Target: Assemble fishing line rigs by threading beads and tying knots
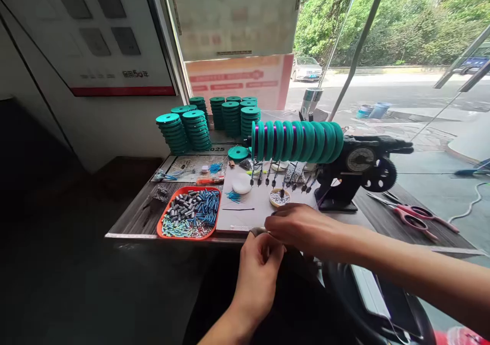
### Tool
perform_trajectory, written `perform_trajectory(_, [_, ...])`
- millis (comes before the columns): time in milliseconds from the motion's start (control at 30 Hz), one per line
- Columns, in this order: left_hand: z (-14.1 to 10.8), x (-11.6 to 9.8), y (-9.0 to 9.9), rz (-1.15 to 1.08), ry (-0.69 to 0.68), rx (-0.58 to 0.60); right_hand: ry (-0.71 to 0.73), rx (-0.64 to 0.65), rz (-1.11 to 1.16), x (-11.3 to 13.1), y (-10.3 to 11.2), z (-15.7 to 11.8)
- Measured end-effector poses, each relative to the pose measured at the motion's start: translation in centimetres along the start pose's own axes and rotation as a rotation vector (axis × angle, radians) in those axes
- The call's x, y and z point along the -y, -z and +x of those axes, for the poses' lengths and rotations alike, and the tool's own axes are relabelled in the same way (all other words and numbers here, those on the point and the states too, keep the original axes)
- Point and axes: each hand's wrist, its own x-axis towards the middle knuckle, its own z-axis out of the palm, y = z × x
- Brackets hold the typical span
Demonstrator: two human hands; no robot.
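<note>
Single view, taken from my head, facing forward and angled down across the table (132, 213). Wide take. Nearest me: my left hand (257, 276), low centre, and right hand (296, 228) just beyond it, lap (300, 299) below. Spools (300, 141) sit farther out, mid-frame. Wall (122, 125) fills the left; road (406, 85) shows at far upper right, through glass.

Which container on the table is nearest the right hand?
The small round bowl of pale bits, just beyond the right hand. The orange tray is larger, squarish, and sits farther off to the left.
</note>
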Motion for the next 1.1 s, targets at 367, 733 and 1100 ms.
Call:
perform_trajectory(367, [-0.7, 0.2, -1.0, 0.606, -0.598, -0.272, -0.263, -0.075, 0.048, 0.6, 0.0, -0.6])
perform_trajectory(733, [-0.4, 0.8, -0.5, 0.646, -0.954, -0.202, -0.338, 0.037, 0.099, 0.3, 0.9, 0.3])
perform_trajectory(1100, [-0.9, -0.1, -1.0, 0.027, -0.128, 0.062, -0.19, -0.035, 0.038, 0.9, 0.2, -3.8])
